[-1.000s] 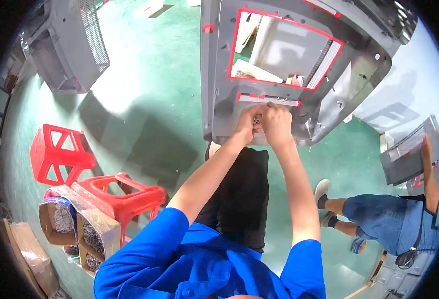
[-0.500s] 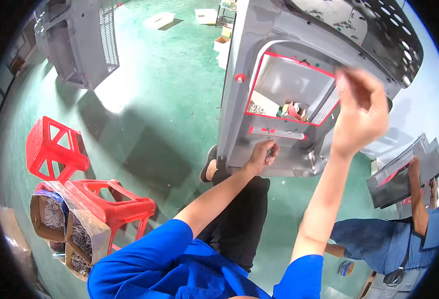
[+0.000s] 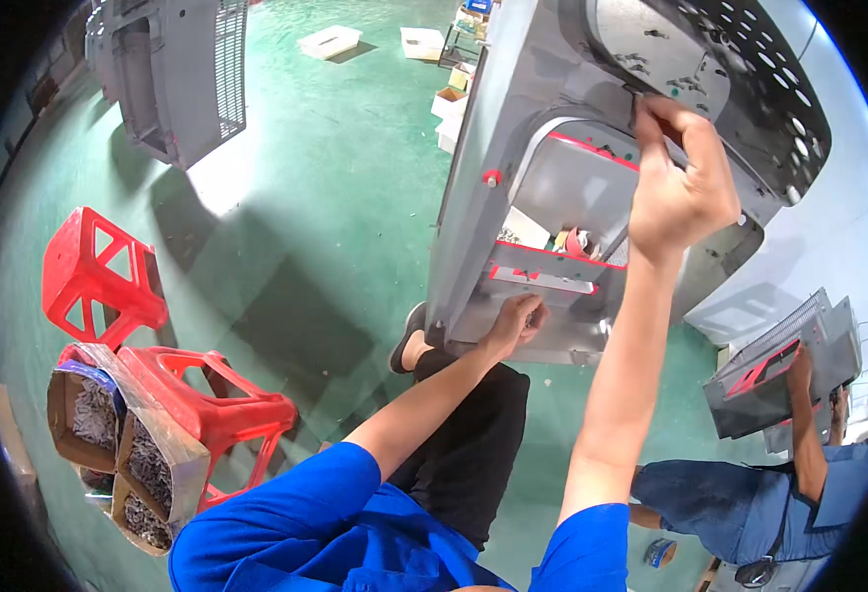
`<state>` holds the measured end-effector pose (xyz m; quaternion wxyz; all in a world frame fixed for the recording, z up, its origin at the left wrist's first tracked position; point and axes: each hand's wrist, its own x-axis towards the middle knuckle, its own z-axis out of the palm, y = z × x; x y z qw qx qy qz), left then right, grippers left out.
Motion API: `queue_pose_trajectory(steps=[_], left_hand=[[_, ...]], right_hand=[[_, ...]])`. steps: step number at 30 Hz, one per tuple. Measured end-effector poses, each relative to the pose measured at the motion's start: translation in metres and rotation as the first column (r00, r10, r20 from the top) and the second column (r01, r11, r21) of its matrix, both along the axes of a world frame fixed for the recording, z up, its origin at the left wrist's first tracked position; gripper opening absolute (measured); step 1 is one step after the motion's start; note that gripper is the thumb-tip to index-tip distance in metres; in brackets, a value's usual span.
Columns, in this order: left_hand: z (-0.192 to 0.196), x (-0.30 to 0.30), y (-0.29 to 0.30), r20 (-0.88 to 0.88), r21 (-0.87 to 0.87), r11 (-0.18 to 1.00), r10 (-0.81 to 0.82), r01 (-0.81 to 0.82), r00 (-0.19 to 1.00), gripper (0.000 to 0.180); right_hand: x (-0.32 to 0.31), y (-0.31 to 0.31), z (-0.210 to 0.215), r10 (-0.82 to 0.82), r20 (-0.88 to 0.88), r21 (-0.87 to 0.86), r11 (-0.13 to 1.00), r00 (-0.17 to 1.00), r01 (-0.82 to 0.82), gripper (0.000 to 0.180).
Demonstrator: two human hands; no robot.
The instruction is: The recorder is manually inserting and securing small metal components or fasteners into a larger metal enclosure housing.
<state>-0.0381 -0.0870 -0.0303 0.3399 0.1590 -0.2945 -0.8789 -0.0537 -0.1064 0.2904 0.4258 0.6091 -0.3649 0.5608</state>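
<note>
Two hands on one big grey plastic housing, standing upright on the green floor in front of the person. Red-edged recess mid-panel, small bits lying inside it. Left hand low, fingers curled against the housing's bottom edge below a red strip; cannot tell if it pinches anything. Right hand raised, arm straight up, fingers closed together at the recess's upper rim. Two red plastic stools lower left, open cardboard boxes of small metal parts beside them. White flat boxes far up the floor. Second grey housing upper left. Another person at right holds a grey grille.
</note>
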Motion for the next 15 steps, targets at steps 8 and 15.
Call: queue_pose_trajectory(steps=[8,15], left_hand=[[0.005,0.026,-0.016,0.045,-0.028,0.999,0.030,-0.029,0.999,0.029],[0.012,0.039,-0.035,0.102,-0.035,0.994,0.105,-0.102,0.989,0.029]], right_hand=[[0.021,-0.015,0.003,0.023,-0.146,0.006,1.000,0.989,-0.022,0.024],[0.038,-0.006,0.005,0.069,0.016,0.140,0.988,0.998,-0.070,0.029]])
